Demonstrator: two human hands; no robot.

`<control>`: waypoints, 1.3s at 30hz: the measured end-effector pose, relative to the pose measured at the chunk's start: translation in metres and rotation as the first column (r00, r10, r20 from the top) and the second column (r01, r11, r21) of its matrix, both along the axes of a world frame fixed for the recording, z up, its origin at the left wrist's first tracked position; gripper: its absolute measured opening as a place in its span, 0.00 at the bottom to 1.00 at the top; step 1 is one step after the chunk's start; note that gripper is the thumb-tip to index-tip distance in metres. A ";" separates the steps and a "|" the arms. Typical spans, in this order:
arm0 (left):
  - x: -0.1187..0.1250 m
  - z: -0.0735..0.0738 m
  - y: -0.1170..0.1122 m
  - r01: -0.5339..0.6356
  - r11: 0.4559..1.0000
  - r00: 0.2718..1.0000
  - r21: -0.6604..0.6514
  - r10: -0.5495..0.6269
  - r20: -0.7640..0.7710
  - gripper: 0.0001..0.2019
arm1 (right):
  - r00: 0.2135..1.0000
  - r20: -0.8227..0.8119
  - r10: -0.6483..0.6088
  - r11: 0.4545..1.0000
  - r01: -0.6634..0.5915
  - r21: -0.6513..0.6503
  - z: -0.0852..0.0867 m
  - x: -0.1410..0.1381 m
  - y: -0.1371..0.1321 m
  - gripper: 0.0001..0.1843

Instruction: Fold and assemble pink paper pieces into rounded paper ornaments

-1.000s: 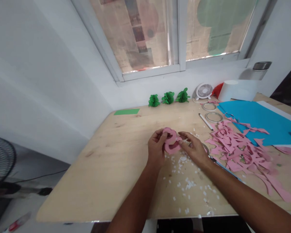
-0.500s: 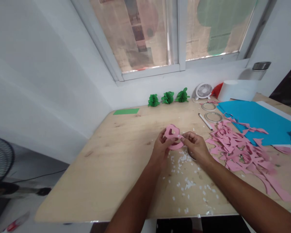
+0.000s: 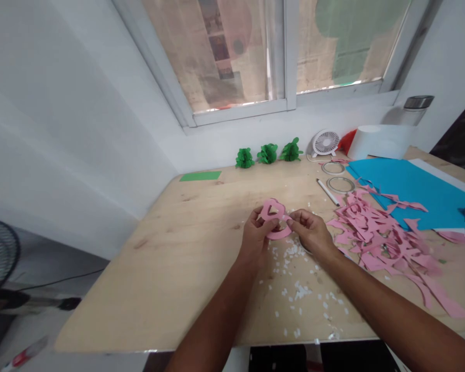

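A pink paper cutout with rounded openings is held above the wooden table. My left hand is closed on its left side, thumb across the front. My right hand pinches at its right edge, thumb and forefinger together; whether a tiny piece lies between those fingertips I cannot tell. Small white bits of paper are scattered on the tabletop below. Partly hidden under my right hand lies a dark ring-shaped roll.
Pink paper scraps are heaped at the right, partly over blue sheets. A white pen and two tape rolls lie nearby. Along the wall stand green paper shapes and a small white fan. A green strip lies left.
The camera view has shifted slightly. Both hands keep hold at the pink paper cutout, with only a very small movement of the fingers.
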State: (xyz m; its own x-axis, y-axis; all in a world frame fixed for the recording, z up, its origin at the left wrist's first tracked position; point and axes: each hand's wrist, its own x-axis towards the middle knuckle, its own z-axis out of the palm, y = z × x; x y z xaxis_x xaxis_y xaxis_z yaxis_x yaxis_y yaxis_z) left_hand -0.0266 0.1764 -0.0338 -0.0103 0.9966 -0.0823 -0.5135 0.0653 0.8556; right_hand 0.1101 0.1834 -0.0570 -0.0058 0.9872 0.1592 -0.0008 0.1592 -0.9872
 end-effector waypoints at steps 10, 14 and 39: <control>0.002 -0.005 -0.002 -0.072 0.997 0.990 0.025 0.075 -0.118 0.24 | 0.993 0.117 -0.010 1.000 0.007 0.019 0.004 0.000 -0.004 0.12; 0.001 -0.005 -0.002 -0.135 0.990 0.968 0.038 0.140 -0.208 0.25 | 0.958 0.248 -0.147 0.985 0.118 0.126 0.007 0.001 -0.006 0.09; 0.006 -0.002 -0.009 -0.074 0.979 0.900 0.190 0.148 -0.409 0.22 | 0.792 0.541 -0.284 0.931 0.092 0.354 0.012 0.000 -0.014 0.06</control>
